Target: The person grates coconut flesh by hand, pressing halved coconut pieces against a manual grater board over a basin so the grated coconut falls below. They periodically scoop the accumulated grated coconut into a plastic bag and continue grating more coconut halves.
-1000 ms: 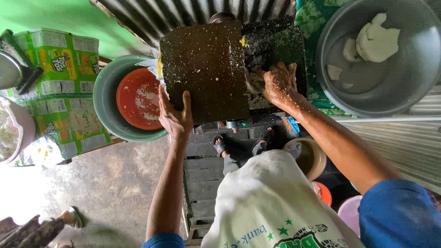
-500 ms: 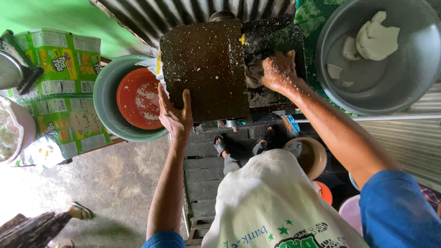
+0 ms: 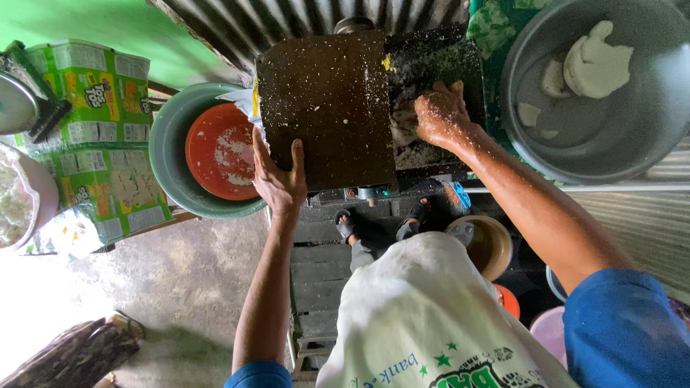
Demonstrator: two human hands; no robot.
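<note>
My left hand (image 3: 279, 176) lies flat and open against the near left edge of the dark board (image 3: 327, 108), fingers spread upward onto its surface, which is speckled with white crumbs. The board sits tilted over a black machine trough (image 3: 438, 61) at the top centre of the head view. My right hand (image 3: 440, 115) is pressed down into that trough just right of the board, fingers curled loosely into a pale, wet mash (image 3: 406, 133); the hand and wrist are dusted with the same white bits. I cannot tell whether it actually grips any of the mash.

To the left of the board, a green basin (image 3: 169, 162) holds an orange-red bowl (image 3: 219, 151) smeared with white residue. Further left stand stacked rectangular cartons (image 3: 108, 136), bright green with yellow and white panels and printed labels on their faces; one leans over the other. A white plastic bag (image 3: 18, 201) sits at the far left edge.

On the right, a large grey metal pot (image 3: 647, 136) holds several white chunks (image 3: 593, 65). Below the machine I see sandalled feet (image 3: 377, 223) on wooden slats (image 3: 320, 280), a small tan bowl (image 3: 503, 251) beside them, and corrugated metal sheeting (image 3: 287, 18) behind the machine.
</note>
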